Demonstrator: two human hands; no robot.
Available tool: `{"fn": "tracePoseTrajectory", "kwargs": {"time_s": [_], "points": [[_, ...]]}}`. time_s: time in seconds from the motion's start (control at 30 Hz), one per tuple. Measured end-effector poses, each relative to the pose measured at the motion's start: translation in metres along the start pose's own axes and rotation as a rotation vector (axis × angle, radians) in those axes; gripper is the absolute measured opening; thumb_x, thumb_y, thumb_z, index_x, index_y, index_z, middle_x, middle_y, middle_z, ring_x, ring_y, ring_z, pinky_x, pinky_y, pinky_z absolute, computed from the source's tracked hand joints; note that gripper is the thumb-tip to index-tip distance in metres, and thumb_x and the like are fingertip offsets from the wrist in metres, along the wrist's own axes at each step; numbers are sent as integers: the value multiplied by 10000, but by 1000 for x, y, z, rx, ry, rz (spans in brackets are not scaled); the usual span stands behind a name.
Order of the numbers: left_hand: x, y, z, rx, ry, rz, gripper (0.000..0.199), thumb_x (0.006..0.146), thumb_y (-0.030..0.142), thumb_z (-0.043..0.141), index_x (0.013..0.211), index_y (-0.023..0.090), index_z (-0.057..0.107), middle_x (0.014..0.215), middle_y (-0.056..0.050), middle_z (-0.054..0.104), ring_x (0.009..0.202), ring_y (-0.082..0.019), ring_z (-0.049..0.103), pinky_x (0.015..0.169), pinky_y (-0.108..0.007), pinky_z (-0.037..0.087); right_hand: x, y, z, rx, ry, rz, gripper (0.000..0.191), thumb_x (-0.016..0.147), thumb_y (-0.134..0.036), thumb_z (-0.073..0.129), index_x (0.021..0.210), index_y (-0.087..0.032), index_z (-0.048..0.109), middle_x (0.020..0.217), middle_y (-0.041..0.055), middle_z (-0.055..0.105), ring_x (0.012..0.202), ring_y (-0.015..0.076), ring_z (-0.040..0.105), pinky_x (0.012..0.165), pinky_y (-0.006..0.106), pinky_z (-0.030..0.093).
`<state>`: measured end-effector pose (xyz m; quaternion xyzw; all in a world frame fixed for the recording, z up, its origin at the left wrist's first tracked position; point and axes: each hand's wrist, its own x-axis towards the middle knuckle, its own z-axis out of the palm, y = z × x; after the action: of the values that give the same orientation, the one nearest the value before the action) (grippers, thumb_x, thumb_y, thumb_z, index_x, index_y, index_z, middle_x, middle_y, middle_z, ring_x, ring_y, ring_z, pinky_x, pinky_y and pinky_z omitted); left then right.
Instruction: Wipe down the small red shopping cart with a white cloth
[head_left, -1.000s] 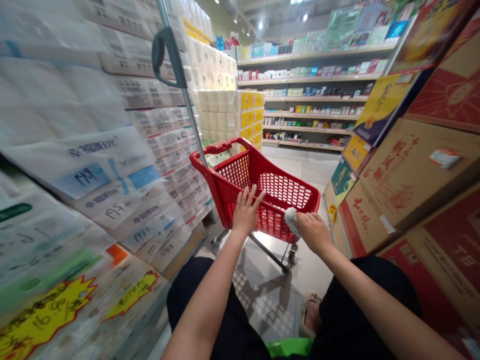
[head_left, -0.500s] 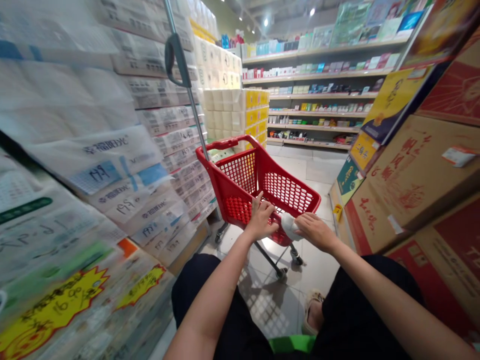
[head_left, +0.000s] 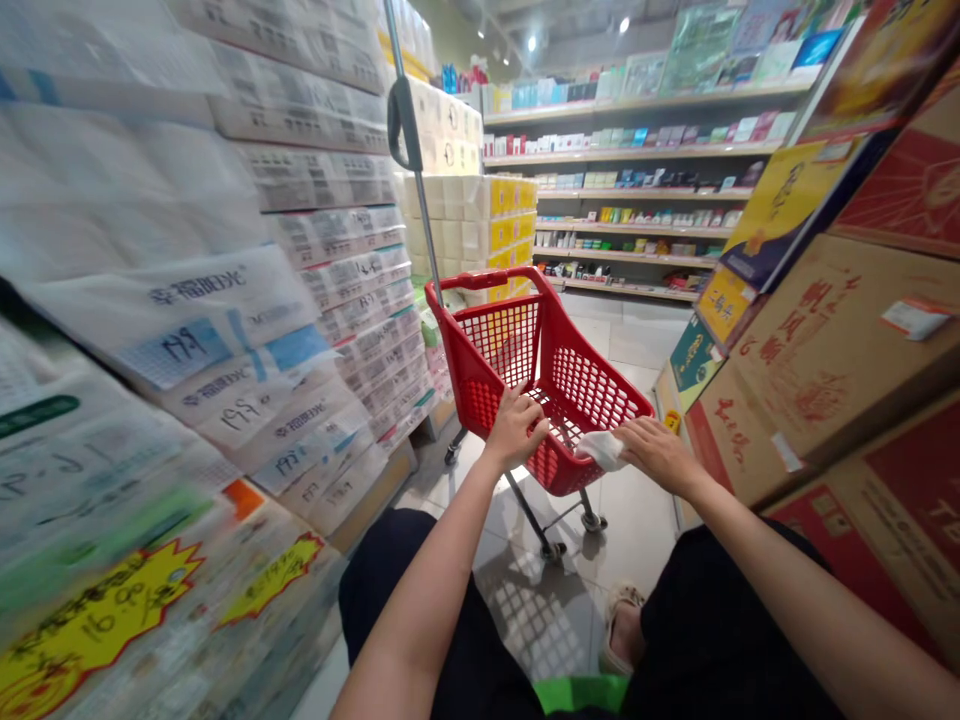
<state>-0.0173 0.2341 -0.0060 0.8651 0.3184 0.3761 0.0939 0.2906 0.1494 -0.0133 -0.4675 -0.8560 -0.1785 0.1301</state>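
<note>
A red shopping cart [head_left: 489, 352] with perforated basket walls stands on wheels before my knees. My left hand [head_left: 514, 430] rests on the near rim of its basket, fingers partly spread over the edge. A white cloth [head_left: 602, 450] lies against the near right corner of the rim, and my right hand [head_left: 654, 448] is closed on it, pressing it to the plastic. Some of the cloth is hidden under those fingers. A metal pole with a dark grey handle [head_left: 406, 122] rises from the cart's far left side. The part of the basket floor that shows holds no goods.
Stacked white paper packs [head_left: 247, 330] with handwritten prices wall the left side. Cardboard cartons [head_left: 825, 350] line the right. Shelves of small boxed goods [head_left: 637, 155] stand at the back. A green seat [head_left: 581, 692] shows between my legs, above the tiled floor.
The cart has swung to the right, its pole and far handle moving most. My right hand and the cloth have shifted right along the rim; my left hand stays on the near edge.
</note>
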Motion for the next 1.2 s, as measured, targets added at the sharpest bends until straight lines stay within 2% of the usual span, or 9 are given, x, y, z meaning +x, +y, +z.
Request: {"fn": "tracePoseTrajectory", "kwargs": {"time_s": [0.17,0.33,0.43,0.53,0.7,0.83,0.93,1.07,1.2], "points": [[0,6,-4,65,69,-65,172,969,309,485,944,233,637,1178,-33,621,1443,-244,332,1246,-493,176,7,-26,-4,-66,8,77,219,969,-358,495,1064,-196,608,994,84,649,923,237,537,880,372,374],[-8,25,-6,81,30,5,256,995,308,443,871,231,653,1008,-19,678,1141,-180,583,1205,-451,245,25,-57,-2,-91,44,119,222,984,-377,477,1004,-197,605,927,63,647,874,216,521,838,350,335],[-13,31,-4,132,-19,49,311,1000,328,428,804,219,644,892,-13,675,925,-157,615,1140,-414,316,40,-81,3,-108,83,152,257,993,-404,462,1007,-189,604,901,61,651,860,212,523,824,349,321],[-16,22,-8,185,-17,23,391,1020,315,364,757,206,633,799,-20,656,819,-154,600,1029,-371,390,53,-96,5,-100,110,142,263,1005,-390,444,1018,-186,609,900,63,661,850,202,537,803,342,323],[-13,1,-14,242,-12,14,443,1035,300,313,718,203,608,750,-15,644,736,-146,572,969,-346,403,51,-77,-5,-72,49,3,193,998,-332,475,1049,-208,613,936,47,675,897,189,570,878,337,358],[-9,-1,-9,261,-9,23,444,1036,294,313,705,206,596,747,-13,649,749,-149,579,978,-346,390,28,-44,-17,-98,65,0,169,994,-300,477,1078,-234,608,1066,44,687,1159,206,552,1070,391,304],[-6,5,-1,279,-13,39,416,1029,292,328,720,207,593,762,-18,655,775,-160,585,972,-352,389,16,-32,-18,-131,91,33,188,1002,-313,454,1109,-242,591,1153,37,671,1284,204,485,1154,426,226],[-5,16,8,296,1,34,320,1010,279,355,811,207,596,800,-28,653,794,-178,583,965,-369,386,16,-43,-16,-176,62,130,170,990,-337,473,1014,-217,592,1080,70,664,1173,227,529,1126,430,267],[-9,19,7,274,34,-16,228,993,244,359,986,211,585,877,-27,661,823,-186,591,972,-374,386,25,-65,-18,-199,1,185,196,984,-354,479,902,-199,568,903,74,641,965,241,547,974,402,364]]}}
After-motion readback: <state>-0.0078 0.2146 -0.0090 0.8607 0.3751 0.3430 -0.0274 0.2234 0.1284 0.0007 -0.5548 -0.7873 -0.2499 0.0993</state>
